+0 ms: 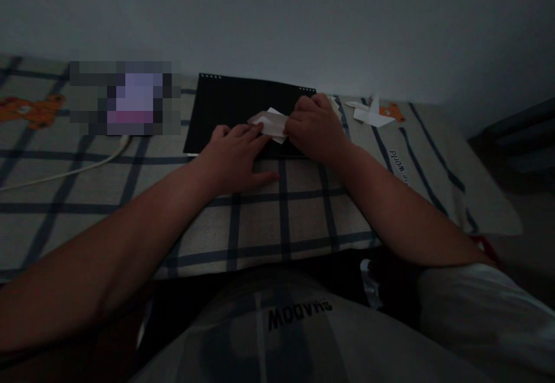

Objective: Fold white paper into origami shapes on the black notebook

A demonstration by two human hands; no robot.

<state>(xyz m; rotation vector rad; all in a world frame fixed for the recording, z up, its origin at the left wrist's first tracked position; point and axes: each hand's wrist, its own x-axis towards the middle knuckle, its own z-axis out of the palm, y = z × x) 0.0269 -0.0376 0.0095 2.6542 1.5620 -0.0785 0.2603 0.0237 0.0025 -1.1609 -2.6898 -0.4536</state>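
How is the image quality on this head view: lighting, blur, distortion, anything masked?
Head view: very dim and bluish, with no glare or hard shadows; the folded white paper between the left hand and right hand is the brightest thing, on a black notebook that shows no detail. Wide-angle stretch enlarges the forearms at the edges. A pixelated block masks something on the plaid bedding.

Our arms are bare from the hands up: the left hand point(234, 160) and right hand point(316, 129) carry no rings, watch or gloves. We wear a light grey short-sleeved T-shirt point(477, 308), with dark block lettering point(299, 312) across its chest.
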